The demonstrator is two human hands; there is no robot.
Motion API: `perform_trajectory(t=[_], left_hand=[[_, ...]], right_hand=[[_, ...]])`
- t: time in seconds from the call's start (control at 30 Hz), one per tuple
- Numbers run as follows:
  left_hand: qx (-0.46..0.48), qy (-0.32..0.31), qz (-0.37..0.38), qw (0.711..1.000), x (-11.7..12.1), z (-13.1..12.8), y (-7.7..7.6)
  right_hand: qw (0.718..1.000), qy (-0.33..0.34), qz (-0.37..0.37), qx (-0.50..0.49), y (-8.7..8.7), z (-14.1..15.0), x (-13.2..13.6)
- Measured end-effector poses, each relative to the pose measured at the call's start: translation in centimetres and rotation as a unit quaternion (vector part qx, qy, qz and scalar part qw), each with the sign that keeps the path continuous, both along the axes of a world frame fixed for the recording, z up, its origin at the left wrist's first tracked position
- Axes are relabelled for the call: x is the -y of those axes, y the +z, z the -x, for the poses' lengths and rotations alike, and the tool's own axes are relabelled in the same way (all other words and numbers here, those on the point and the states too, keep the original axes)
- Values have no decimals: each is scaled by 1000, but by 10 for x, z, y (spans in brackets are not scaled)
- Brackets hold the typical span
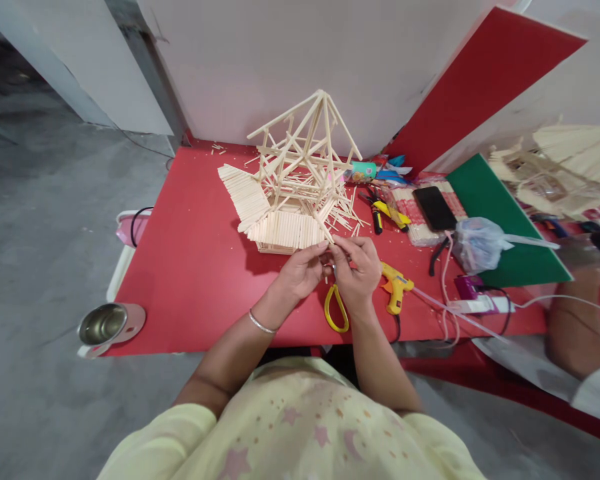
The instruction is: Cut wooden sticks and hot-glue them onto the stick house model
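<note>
A pavilion-like model of thin wooden sticks [287, 229] stands on the red table, with slatted lower roof panels and an open upper frame. At its front right corner, my left hand [305, 270] and my right hand [357, 270] meet, fingertips pinched close together. A pale stick end [326, 280] shows just below the fingers. What my left fingertips hold is hidden; my right thumb and index finger close at the end of a thin stick by the roof corner. Yellow-handled scissors [336, 310] lie beneath my hands, partly covered by them.
Right of my hands lies a yellow glue gun [395, 287]. Beyond are pliers [377, 213], a black phone [435, 208], bundled sticks [414, 217], a plastic bag [480, 245] and a green board [525, 267]. A mug [125, 323] stands at the left edge. Another person's arm [577, 320] is at right.
</note>
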State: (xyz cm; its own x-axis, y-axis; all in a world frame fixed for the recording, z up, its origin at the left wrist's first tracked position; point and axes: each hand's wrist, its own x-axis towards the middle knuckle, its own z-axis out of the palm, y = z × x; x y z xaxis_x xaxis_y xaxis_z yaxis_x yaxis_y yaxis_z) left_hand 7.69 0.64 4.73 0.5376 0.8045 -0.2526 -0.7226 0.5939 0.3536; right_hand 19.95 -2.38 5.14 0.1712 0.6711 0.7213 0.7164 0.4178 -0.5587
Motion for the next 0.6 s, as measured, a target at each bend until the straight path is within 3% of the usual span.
perform_trajectory(t=[0.6], left_hand=[[-3, -2, 1, 1000, 0, 1, 0]], right_hand=[[1000, 9, -3, -9, -2, -1, 0]])
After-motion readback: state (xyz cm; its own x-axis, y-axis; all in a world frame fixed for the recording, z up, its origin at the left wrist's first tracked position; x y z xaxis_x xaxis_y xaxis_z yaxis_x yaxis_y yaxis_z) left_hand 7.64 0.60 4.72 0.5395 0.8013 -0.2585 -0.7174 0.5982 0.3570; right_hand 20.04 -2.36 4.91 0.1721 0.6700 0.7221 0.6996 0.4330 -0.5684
